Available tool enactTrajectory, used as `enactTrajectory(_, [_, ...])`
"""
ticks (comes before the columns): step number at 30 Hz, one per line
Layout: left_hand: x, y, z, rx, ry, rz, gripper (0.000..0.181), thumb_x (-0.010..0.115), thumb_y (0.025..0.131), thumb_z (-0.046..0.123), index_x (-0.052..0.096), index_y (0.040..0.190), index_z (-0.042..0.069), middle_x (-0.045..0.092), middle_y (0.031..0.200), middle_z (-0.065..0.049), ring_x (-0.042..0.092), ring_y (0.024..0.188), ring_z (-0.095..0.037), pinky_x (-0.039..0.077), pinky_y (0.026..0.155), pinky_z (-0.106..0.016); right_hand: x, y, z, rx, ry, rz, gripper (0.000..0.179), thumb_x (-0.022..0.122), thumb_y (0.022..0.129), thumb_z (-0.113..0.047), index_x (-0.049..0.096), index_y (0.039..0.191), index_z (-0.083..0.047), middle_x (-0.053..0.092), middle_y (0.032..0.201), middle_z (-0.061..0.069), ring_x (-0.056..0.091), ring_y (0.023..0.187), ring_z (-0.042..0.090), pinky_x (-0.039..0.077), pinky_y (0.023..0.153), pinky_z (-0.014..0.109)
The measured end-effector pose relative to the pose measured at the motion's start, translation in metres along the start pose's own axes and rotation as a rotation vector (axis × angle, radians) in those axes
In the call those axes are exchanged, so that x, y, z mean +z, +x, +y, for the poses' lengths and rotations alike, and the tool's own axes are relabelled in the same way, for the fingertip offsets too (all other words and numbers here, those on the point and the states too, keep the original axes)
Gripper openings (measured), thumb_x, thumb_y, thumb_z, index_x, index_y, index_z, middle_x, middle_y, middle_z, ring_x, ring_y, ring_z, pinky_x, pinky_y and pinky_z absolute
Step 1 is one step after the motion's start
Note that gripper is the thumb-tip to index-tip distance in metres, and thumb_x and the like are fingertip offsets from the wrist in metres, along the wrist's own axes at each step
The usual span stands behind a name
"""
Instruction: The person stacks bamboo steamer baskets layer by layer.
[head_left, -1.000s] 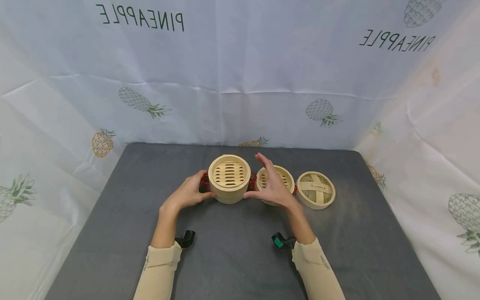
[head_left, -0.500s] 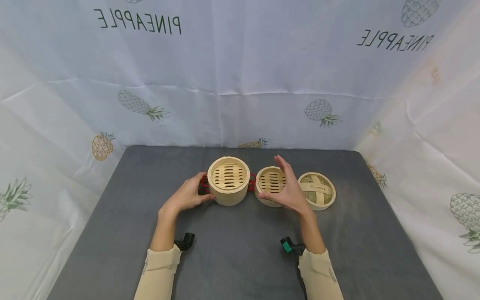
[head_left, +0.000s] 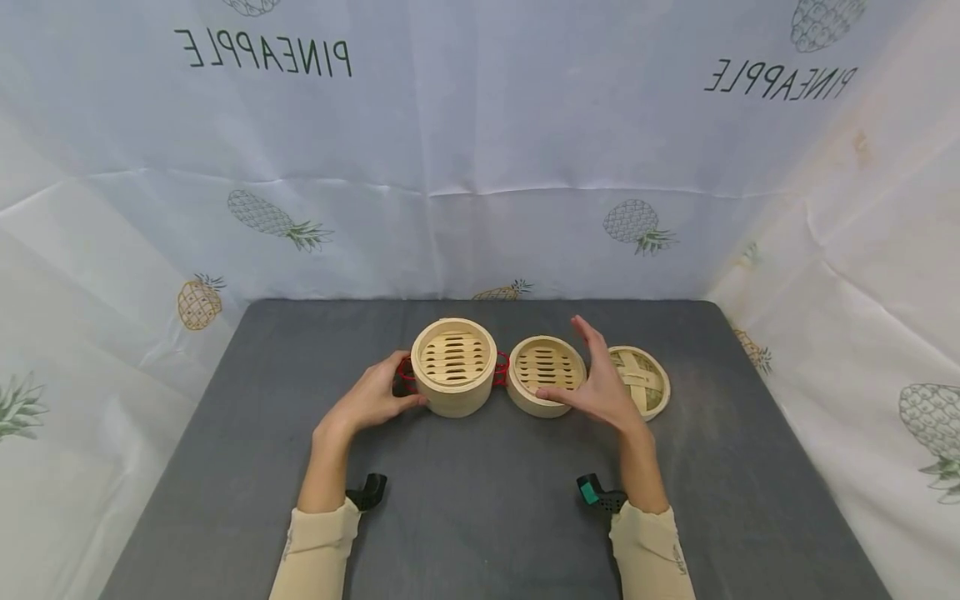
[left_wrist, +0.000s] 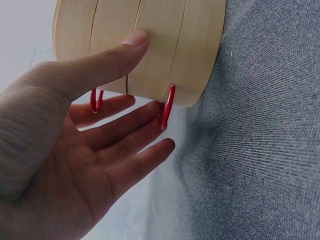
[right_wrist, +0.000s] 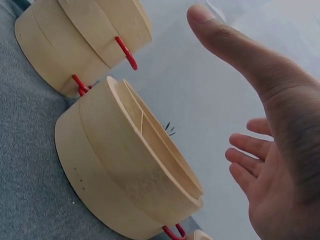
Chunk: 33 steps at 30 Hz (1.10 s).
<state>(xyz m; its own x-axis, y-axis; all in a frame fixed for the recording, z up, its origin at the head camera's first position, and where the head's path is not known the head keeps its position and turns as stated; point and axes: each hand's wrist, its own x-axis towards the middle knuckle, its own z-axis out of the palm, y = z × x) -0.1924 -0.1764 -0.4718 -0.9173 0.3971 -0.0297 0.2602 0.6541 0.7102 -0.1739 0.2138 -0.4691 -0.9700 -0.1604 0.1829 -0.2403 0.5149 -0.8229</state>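
Note:
A stack of round bamboo steamer tiers (head_left: 453, 400) stands on the table, with a slatted floor showing inside its top tier. My left hand (head_left: 371, 398) holds its left side. In the left wrist view the thumb (left_wrist: 107, 67) presses the wall, and fingers reach behind, by the red loop handles (left_wrist: 167, 107). To the right stands a lower bamboo steamer (head_left: 534, 403), also slatted inside, with red loops at its sides. Over its right part hovers my right hand (head_left: 606, 392), thumb and fingers spread. The right wrist view shows nothing in that hand.
A woven bamboo lid (head_left: 647, 385) with a crossed band lies right of the lower steamer, partly behind my right hand. The dark grey table (head_left: 480, 508) ends at a white pineapple-print cloth (head_left: 450, 242) behind and at both sides.
My right hand has left the right side of the stack and moved rightward, over the lower steamer and partly in front of the lid. My left hand stays at the stack.

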Motion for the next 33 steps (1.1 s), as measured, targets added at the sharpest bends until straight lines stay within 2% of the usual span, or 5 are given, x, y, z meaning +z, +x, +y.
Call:
enactTrajectory(4, [0.0,0.0,0.0,0.003,-0.002,0.004,0.077,0.088,0.093,0.018,0.048,0.155,-0.006,0.069,0.139,-0.022,0.069,0.125,-0.036,0.059,0.105,-0.055,-0.001,0.0,0.005,0.017,-0.013,-0.03,0.128,0.1,0.077,-0.033,0.019,0.175,-0.017,0.026,0.179,0.016,0.023,0.168,0.043,0.028,0.129,0.075])
enactTrajectory(14, [0.0,-0.001,0.0,-0.009,0.003,0.005,0.078,0.089,0.093,0.02,0.048,0.155,-0.005,0.068,0.14,-0.021,0.069,0.126,-0.036,0.059,0.107,-0.055,0.006,0.003,0.019,0.075,-0.14,-0.09,0.131,0.099,0.074,-0.044,0.021,0.174,-0.012,0.024,0.178,0.022,0.021,0.166,0.049,0.029,0.125,0.079])
enactTrajectory(21, [0.0,0.002,-0.001,-0.005,0.004,0.005,0.078,0.089,0.093,0.021,0.049,0.155,-0.004,0.069,0.139,-0.02,0.069,0.126,-0.035,0.059,0.107,-0.054,0.012,0.004,0.03,0.093,-0.174,-0.138,0.134,0.1,0.073,-0.046,0.02,0.173,-0.004,0.022,0.178,0.028,0.021,0.165,0.052,0.032,0.124,0.079])
enactTrajectory(27, [0.0,0.001,-0.001,-0.001,-0.005,-0.001,0.078,0.089,0.093,0.02,0.049,0.154,-0.004,0.069,0.139,-0.02,0.069,0.126,-0.035,0.059,0.107,-0.054,0.017,0.004,0.034,0.109,-0.199,-0.139,0.136,0.1,0.072,-0.047,0.02,0.173,-0.004,0.022,0.177,0.027,0.024,0.164,0.051,0.034,0.125,0.077])
enactTrajectory(33, [-0.001,0.001,0.0,0.0,-0.001,0.004,0.077,0.089,0.092,0.021,0.049,0.154,-0.005,0.069,0.138,-0.02,0.069,0.125,-0.035,0.059,0.107,-0.055,0.019,0.005,0.032,0.113,-0.2,-0.124,0.131,0.098,0.075,-0.048,0.022,0.172,-0.004,0.027,0.175,0.026,0.034,0.16,0.05,0.038,0.123,0.075])
